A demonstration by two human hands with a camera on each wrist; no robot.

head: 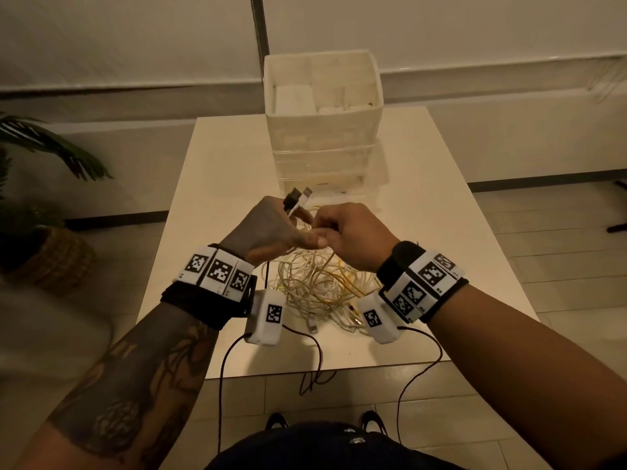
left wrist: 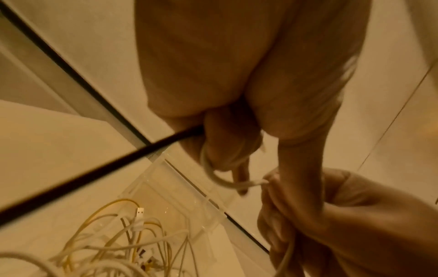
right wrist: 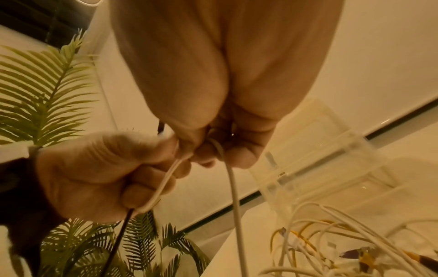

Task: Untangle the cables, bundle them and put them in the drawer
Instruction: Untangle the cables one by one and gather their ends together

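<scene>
A tangle of white and yellow cables (head: 315, 283) lies on the white table (head: 441, 232), just below both hands. My left hand (head: 271, 228) grips a black cable (left wrist: 94, 174) and a white one, whose USB plugs (head: 298, 196) stick up above its fingers. Touching it, my right hand (head: 349, 235) pinches a white cable (right wrist: 234, 196) that hangs down to the heap. In the right wrist view the left hand (right wrist: 94, 172) is curled round both cables. Behind the heap stands a white unit with clear drawers (head: 322, 137).
A potted palm (head: 44, 164) in a woven basket (head: 51, 256) stands on the floor left of the table. Thin dark wires from the wrist cameras hang over the table's near edge (head: 305, 371). Bare tabletop lies to either side of the heap.
</scene>
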